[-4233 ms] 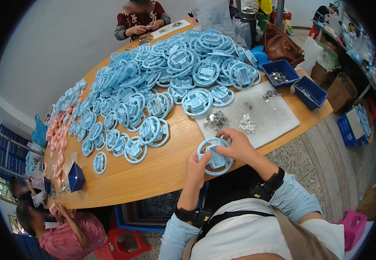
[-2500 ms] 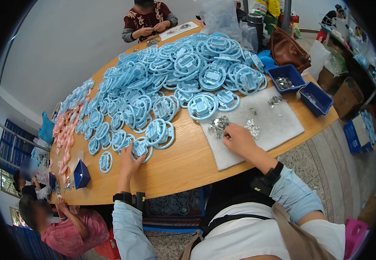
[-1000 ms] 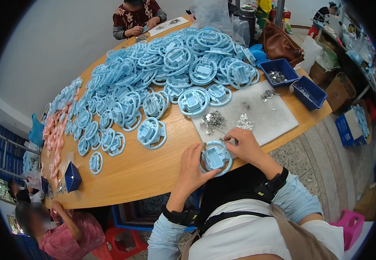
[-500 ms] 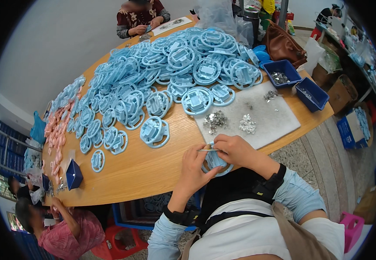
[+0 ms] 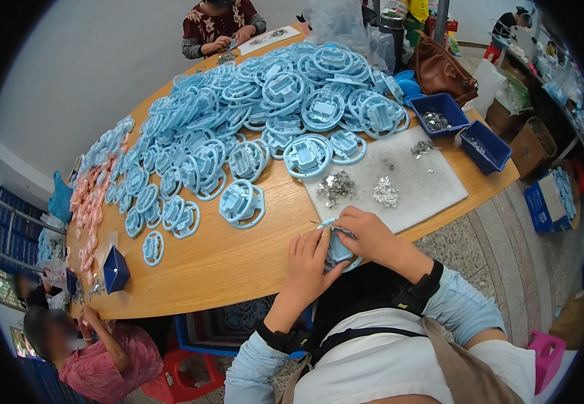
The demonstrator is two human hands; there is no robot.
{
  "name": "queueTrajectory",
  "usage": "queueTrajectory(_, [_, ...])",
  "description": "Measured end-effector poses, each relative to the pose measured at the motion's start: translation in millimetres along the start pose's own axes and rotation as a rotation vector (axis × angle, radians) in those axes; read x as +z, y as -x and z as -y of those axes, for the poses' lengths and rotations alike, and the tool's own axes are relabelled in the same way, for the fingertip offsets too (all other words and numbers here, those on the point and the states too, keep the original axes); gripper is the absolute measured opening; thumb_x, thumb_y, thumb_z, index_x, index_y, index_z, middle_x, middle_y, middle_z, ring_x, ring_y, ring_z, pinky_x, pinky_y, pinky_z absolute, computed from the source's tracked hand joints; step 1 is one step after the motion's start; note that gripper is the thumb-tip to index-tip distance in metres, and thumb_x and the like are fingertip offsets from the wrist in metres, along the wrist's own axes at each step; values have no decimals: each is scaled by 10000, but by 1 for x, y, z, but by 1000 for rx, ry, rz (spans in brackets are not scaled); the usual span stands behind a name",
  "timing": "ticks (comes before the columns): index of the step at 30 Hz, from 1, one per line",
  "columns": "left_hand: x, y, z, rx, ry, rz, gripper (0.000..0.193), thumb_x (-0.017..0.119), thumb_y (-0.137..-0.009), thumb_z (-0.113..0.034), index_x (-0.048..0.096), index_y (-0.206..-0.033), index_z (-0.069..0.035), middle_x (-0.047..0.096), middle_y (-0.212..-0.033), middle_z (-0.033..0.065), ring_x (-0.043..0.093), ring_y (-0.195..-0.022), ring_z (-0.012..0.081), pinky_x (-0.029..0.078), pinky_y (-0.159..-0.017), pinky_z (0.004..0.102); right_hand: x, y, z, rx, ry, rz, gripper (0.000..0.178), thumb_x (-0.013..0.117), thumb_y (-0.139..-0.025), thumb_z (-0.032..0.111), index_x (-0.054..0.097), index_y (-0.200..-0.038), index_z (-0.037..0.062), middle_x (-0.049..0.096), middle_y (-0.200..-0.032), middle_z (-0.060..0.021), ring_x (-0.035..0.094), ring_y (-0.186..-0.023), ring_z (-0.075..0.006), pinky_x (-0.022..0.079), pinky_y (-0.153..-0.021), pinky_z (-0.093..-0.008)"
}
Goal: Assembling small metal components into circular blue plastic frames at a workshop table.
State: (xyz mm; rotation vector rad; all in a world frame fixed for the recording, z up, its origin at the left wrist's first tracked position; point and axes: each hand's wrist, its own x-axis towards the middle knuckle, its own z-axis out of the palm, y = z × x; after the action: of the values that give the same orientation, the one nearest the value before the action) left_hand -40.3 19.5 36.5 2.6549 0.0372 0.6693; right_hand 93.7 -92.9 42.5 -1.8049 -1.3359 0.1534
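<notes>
From where I stand, 1 blue ring-shaped part (image 5: 337, 252) is between the 2 hands of the person, over the near edge of the wooden table (image 5: 238, 262). I cannot tell if it also rests on this edge. The left hand (image 5: 303, 264) has hold of its left side: the thumb is parted from the fingers, with the thumb low at the near side. The right hand (image 5: 370, 236) has its fingers closed together on a thin metal tool (image 5: 345, 231), which lies across the far side of the ring. The tool's contact point is too small to see.

For good work, I judge, the left hand should hold the ring firm and level, and the tool should press gently, pointed away from the left fingertips, which are very near. The hands cover much of the part, so the view is hindered.

Just beyond is a white mat (image 5: 433, 195) with a dark silver heap (image 5: 335, 188) and a bright silver heap (image 5: 385, 193); a sleeve or elbow could scatter them. To the far right are 2 blue trays (image 5: 497, 165). To the far left rises a large pile of blue parts (image 5: 282, 91), well apart from the hands.
</notes>
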Motion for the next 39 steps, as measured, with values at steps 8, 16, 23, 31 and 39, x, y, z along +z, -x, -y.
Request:
queueTrajectory(8, [4,2,0,-1,14,-8,641,750,-622,-200,472,-1132,70,502,-1055,182,487,-968,343,381,-836,419,6,5,2,25,29,-32,114,562,-710,62,597,-815,31,514,-795,-126,564,-662,-309,468,-590,-383])
queueTrajectory(16, [5,-3,2,20,7,-16,584,744,-598,-169,498,-1075,60,512,-993,173,496,-906,330,396,-805,401,5,6,0,45,-38,-52,104,567,-710,60,599,-809,49,513,-783,-108,568,-647,-294,471,-577,-371])
queueTrajectory(23, [6,-4,3,30,-18,-40,547,774,-573,-190,535,-1004,49,530,-905,153,526,-850,306,423,-757,389,8,11,4,-18,210,-5,144,598,-716,92,573,-855,65,499,-811,-89,580,-625,-257,487,-526,-339])
queueTrajectory(31, [6,-5,1,24,-32,-29,559,769,-588,-200,539,-1028,55,531,-925,155,524,-865,302,421,-758,386,10,8,2,84,143,-30,197,608,-702,62,619,-898,52,528,-798,-110,578,-656,-279,475,-567,-350])
queueTrajectory(39, [5,-8,5,-35,64,34,643,785,-571,-229,514,-1089,38,515,-1017,163,502,-924,325,408,-800,398,11,-5,0,137,76,-10,86,560,-695,82,598,-730,13,516,-727,-149,554,-678,-333,449,-610,-416])
